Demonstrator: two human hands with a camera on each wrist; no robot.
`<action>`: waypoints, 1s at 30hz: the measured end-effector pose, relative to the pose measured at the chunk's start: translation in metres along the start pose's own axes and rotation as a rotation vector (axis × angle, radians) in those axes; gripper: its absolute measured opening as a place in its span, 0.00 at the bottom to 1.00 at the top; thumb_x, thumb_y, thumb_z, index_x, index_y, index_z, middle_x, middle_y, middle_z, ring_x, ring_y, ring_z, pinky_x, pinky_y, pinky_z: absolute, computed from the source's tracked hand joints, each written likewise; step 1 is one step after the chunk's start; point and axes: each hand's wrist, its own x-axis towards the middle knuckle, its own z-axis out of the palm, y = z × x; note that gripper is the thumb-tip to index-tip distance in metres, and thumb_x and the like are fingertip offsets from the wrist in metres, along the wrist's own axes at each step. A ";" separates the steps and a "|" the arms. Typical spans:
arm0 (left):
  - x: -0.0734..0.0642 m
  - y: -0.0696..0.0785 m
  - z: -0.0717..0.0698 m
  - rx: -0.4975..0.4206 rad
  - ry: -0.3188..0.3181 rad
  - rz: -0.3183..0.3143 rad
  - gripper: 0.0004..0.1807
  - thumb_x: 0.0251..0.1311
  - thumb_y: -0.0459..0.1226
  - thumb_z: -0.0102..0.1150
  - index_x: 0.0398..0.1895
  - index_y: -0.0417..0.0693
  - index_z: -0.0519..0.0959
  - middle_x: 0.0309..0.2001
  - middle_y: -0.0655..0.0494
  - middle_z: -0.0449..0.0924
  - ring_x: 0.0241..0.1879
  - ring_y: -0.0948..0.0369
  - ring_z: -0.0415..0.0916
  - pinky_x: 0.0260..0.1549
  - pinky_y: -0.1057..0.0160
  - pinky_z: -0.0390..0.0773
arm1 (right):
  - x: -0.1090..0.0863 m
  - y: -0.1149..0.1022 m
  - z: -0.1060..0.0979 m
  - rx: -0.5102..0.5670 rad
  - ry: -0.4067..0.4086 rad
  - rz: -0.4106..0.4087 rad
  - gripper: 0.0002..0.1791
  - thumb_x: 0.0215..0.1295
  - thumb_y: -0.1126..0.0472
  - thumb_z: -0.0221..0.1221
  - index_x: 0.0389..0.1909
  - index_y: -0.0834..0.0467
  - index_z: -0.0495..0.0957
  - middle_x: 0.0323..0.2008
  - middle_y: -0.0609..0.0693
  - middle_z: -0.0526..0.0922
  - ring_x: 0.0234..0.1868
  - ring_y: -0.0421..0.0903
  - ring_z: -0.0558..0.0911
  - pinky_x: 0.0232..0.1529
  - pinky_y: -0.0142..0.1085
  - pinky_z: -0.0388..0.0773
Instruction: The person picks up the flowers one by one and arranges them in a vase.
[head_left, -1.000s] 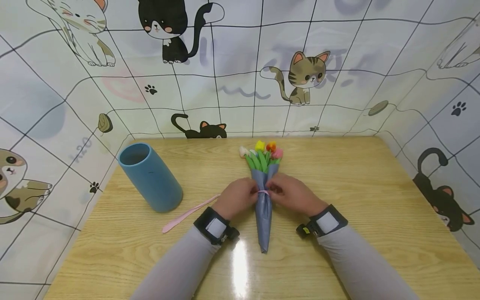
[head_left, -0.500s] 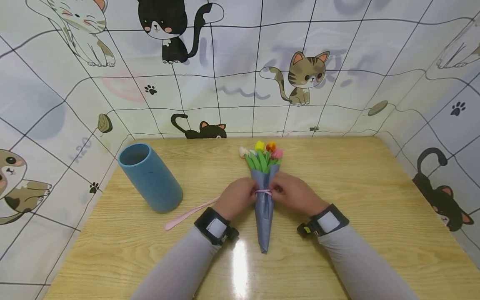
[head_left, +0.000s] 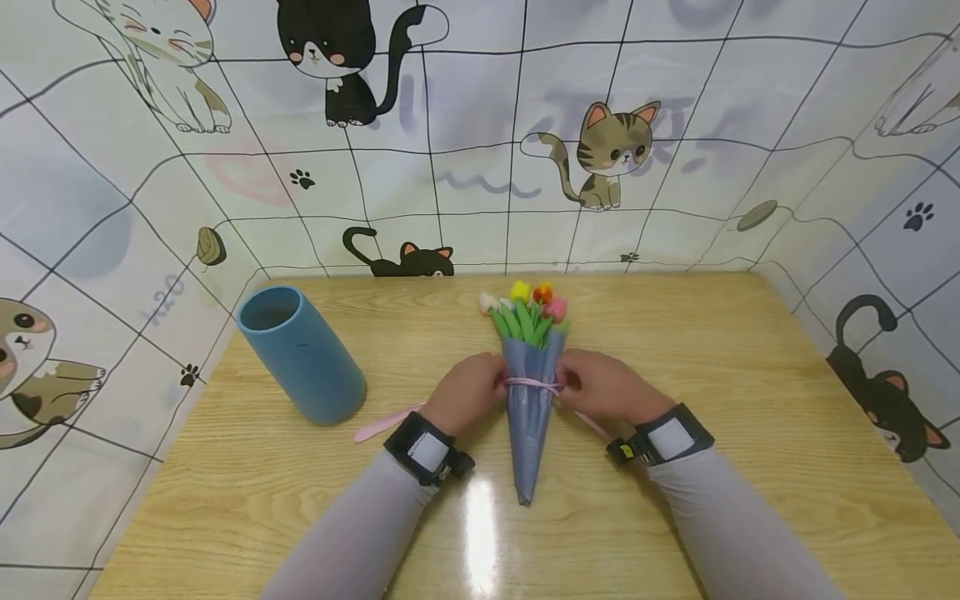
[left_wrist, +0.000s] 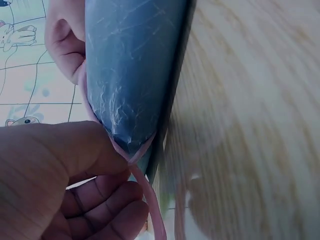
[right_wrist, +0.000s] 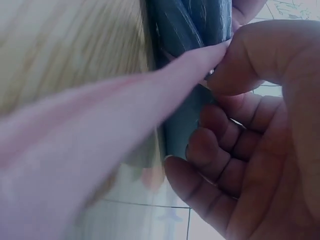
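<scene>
A bouquet of artificial tulips (head_left: 531,312) in a grey-blue wrapper (head_left: 531,433) lies on the table, blooms toward the back wall. Around the wrapper's middle runs a thin pink ribbon (head_left: 534,382). At the left side of the wrap, my left hand (head_left: 468,387) pinches the ribbon between thumb and curled fingers; in the left wrist view two strands meet by the thumb. My right hand (head_left: 607,385) pinches the ribbon at the right side, thumb against forefinger, other fingers curled beneath. One ribbon tail (head_left: 384,423) trails left of my left hand, another slants beneath my right wrist.
A blue cylindrical vase (head_left: 303,358) stands upright at the left of the wooden table (head_left: 720,350). Cat-printed cloth (head_left: 480,108) closes in the back and both sides. Each wrist wears a strapped camera.
Both hands have drawn slightly apart, the right one more. The left ribbon tail has slid toward my left hand, and a tail now shows under my right wrist. The wrapper looks wider at the ribbon.
</scene>
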 end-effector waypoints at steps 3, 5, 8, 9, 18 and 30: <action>-0.001 0.001 -0.001 -0.011 -0.008 -0.004 0.02 0.66 0.34 0.63 0.38 0.47 0.84 0.33 0.58 0.78 0.33 0.61 0.74 0.35 0.64 0.77 | 0.000 -0.003 0.000 0.006 0.015 0.007 0.10 0.63 0.59 0.65 0.30 0.47 0.72 0.28 0.41 0.73 0.31 0.40 0.74 0.32 0.33 0.72; -0.001 0.002 -0.003 -0.027 -0.004 0.007 0.02 0.65 0.35 0.63 0.37 0.46 0.84 0.33 0.57 0.77 0.33 0.61 0.73 0.35 0.65 0.76 | 0.001 -0.006 0.000 0.012 0.025 -0.004 0.10 0.65 0.57 0.66 0.32 0.47 0.73 0.28 0.41 0.74 0.32 0.40 0.74 0.33 0.34 0.72; -0.002 0.004 -0.004 -0.052 0.007 0.040 0.02 0.66 0.34 0.63 0.38 0.45 0.83 0.33 0.56 0.78 0.33 0.60 0.74 0.35 0.64 0.77 | 0.002 -0.011 0.000 0.022 0.045 -0.031 0.07 0.67 0.57 0.67 0.36 0.47 0.76 0.30 0.42 0.76 0.33 0.41 0.75 0.34 0.35 0.74; -0.002 0.005 -0.004 -0.062 0.009 0.056 0.02 0.66 0.34 0.63 0.38 0.45 0.83 0.33 0.56 0.78 0.34 0.60 0.74 0.36 0.64 0.77 | 0.002 -0.013 0.000 0.025 0.050 -0.042 0.06 0.67 0.58 0.67 0.38 0.47 0.77 0.32 0.42 0.77 0.35 0.41 0.75 0.35 0.35 0.75; -0.002 0.010 -0.004 -0.190 0.015 0.161 0.06 0.67 0.34 0.62 0.45 0.48 0.82 0.36 0.58 0.78 0.37 0.62 0.74 0.37 0.67 0.76 | 0.005 -0.025 0.005 0.017 0.111 -0.156 0.05 0.66 0.64 0.65 0.38 0.50 0.81 0.38 0.42 0.78 0.40 0.39 0.77 0.44 0.38 0.81; -0.017 0.007 -0.019 -0.635 -0.021 0.104 0.05 0.71 0.41 0.63 0.47 0.57 0.82 0.39 0.61 0.79 0.42 0.61 0.75 0.40 0.65 0.78 | -0.007 -0.028 -0.004 0.415 0.087 -0.077 0.01 0.74 0.59 0.63 0.40 0.50 0.82 0.36 0.45 0.81 0.41 0.46 0.80 0.46 0.37 0.79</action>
